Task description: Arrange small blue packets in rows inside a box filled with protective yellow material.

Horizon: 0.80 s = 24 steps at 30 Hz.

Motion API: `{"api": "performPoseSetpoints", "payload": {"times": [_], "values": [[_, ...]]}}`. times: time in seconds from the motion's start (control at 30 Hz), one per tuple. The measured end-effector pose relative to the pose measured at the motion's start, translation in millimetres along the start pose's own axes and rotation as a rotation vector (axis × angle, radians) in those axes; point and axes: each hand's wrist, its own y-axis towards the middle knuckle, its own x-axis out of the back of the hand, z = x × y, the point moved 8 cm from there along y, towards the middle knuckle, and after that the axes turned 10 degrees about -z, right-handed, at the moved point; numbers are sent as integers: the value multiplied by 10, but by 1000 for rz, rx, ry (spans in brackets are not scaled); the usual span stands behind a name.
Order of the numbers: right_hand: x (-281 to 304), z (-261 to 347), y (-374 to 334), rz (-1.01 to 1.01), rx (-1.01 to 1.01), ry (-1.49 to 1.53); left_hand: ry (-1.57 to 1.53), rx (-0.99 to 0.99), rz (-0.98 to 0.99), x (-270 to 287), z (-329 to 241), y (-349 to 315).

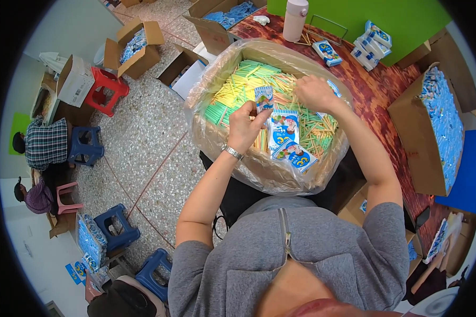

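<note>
A large box lined with clear plastic stands before me, filled with thin yellow, green and orange sticks. My left hand is closed on a small blue-and-white packet, held upright above the sticks between thumb and fingers. My right hand reaches to the sticks on the box's right side, its fingers curled down; the fingertips and whatever they hold are hidden. Between and below my hands, a blue-and-white packet lies on the sticks, with another packet tilted over its lower end.
On the red-patterned table stand a pink bottle and stacked packets. A carton of blue packets is at the right. Stools, such as a red one, and cartons stand on the left floor; people sit beyond.
</note>
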Motion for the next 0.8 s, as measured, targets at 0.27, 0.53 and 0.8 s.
{"api": "performPoseSetpoints", "payload": {"times": [0.27, 0.53, 0.8], "values": [[-89, 59, -405, 391, -131, 1380, -938, 325, 150, -479, -137, 207], [-289, 344, -497, 298, -395, 2225, -945, 500, 203, -824, -40, 94], [58, 184, -627, 166, -355, 1608, -574, 169, -18, -219, -79, 274]]}}
